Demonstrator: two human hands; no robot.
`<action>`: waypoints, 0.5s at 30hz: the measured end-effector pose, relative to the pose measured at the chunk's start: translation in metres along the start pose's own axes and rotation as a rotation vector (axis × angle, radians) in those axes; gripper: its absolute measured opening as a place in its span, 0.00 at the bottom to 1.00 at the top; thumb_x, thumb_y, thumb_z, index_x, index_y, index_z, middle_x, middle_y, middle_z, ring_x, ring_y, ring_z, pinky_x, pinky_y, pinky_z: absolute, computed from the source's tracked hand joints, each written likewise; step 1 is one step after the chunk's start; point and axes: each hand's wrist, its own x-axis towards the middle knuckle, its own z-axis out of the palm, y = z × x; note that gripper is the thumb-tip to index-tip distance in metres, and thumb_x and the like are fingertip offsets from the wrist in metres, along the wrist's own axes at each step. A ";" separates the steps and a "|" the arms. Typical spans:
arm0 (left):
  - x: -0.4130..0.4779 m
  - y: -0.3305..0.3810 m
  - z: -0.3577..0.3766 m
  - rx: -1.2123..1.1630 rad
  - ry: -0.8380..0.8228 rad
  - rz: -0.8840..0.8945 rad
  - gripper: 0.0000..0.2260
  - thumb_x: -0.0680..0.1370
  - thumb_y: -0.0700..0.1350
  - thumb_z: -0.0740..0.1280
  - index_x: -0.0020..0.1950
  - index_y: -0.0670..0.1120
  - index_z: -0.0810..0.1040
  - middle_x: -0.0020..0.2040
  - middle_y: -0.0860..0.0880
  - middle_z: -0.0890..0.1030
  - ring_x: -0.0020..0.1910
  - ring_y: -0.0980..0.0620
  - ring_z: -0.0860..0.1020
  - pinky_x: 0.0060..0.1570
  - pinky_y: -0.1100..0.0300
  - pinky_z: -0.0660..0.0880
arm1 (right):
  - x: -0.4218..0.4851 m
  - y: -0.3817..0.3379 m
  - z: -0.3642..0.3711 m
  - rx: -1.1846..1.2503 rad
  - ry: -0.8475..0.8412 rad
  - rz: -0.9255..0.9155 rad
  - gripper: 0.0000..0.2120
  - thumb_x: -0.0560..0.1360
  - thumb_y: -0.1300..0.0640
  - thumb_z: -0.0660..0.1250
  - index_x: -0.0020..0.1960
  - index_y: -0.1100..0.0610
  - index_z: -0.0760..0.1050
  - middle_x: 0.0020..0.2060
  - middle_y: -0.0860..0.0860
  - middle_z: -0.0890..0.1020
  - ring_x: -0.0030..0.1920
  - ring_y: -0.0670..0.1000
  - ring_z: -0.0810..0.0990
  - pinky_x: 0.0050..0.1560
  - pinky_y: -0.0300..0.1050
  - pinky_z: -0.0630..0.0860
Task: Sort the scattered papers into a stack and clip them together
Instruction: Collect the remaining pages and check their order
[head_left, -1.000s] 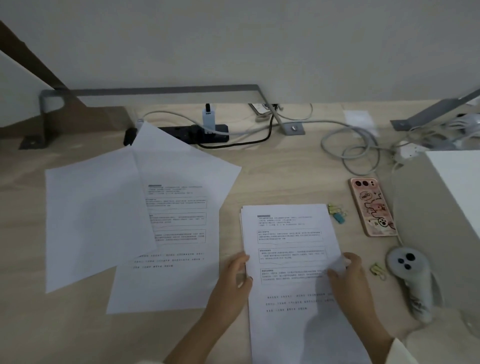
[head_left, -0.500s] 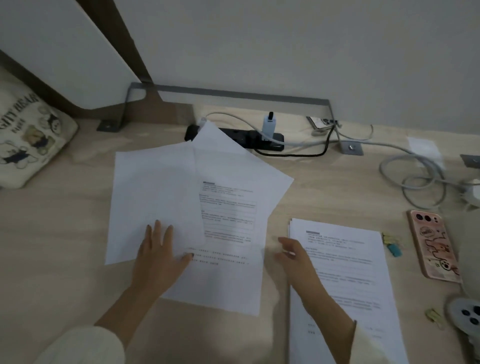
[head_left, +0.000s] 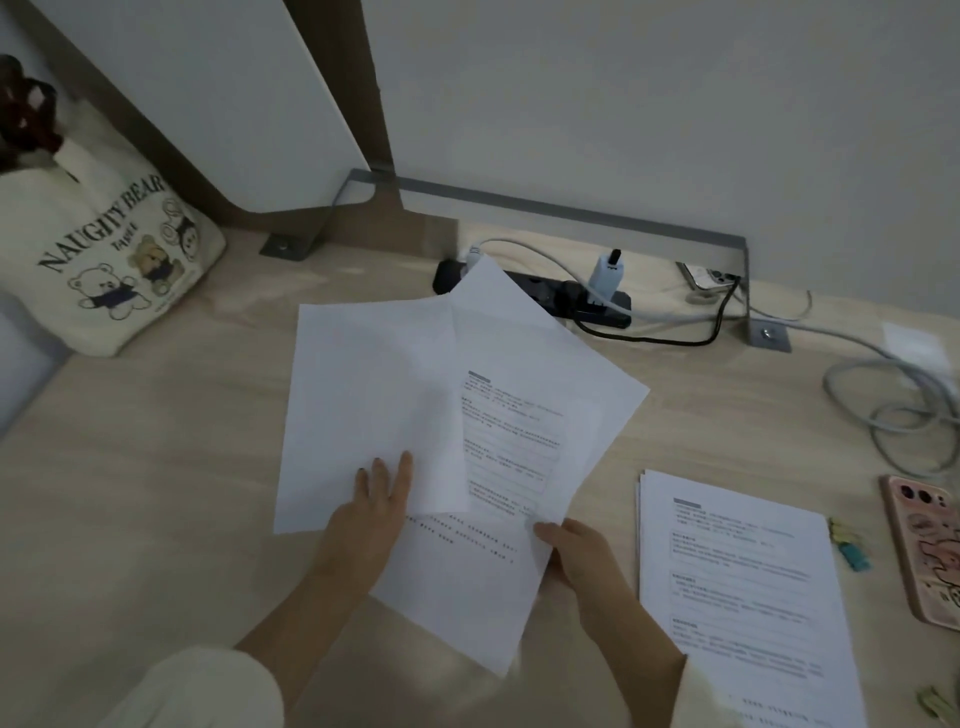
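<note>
Head view: three loose sheets (head_left: 509, 415) fanned mid-bench (head_left: 156, 493); left hand (head_left: 371, 512) flat, fingers spread on the top sheet; right hand (head_left: 576, 551) pinching the lower edge. Finished stack (head_left: 737, 587) just right. Advice: square edges before lifting across.

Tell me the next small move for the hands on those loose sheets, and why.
Probably draw the loose sheets together and square them. The left hand lies flat on the blank sheet, the right hand grips an edge, and the three still fan out apart from the neat stack.
</note>
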 end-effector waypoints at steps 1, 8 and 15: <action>-0.002 -0.003 0.000 0.005 0.035 0.017 0.44 0.48 0.31 0.78 0.62 0.37 0.67 0.49 0.34 0.83 0.41 0.40 0.84 0.16 0.63 0.70 | 0.000 0.001 0.004 -0.009 0.002 -0.009 0.08 0.76 0.63 0.60 0.51 0.60 0.77 0.46 0.57 0.83 0.43 0.57 0.81 0.49 0.55 0.79; -0.013 -0.026 -0.022 -0.629 0.157 -0.215 0.09 0.75 0.41 0.67 0.54 0.46 0.80 0.50 0.51 0.84 0.47 0.49 0.83 0.40 0.60 0.76 | -0.005 -0.002 0.005 -0.064 0.091 -0.106 0.12 0.77 0.63 0.58 0.57 0.56 0.76 0.52 0.52 0.82 0.53 0.55 0.80 0.57 0.52 0.76; -0.040 -0.035 -0.099 -2.130 0.096 -0.335 0.12 0.75 0.45 0.62 0.56 0.46 0.80 0.49 0.47 0.85 0.47 0.48 0.83 0.39 0.57 0.80 | -0.012 -0.011 -0.021 -0.109 0.168 -0.129 0.14 0.77 0.64 0.59 0.61 0.57 0.75 0.52 0.55 0.81 0.53 0.58 0.79 0.61 0.56 0.73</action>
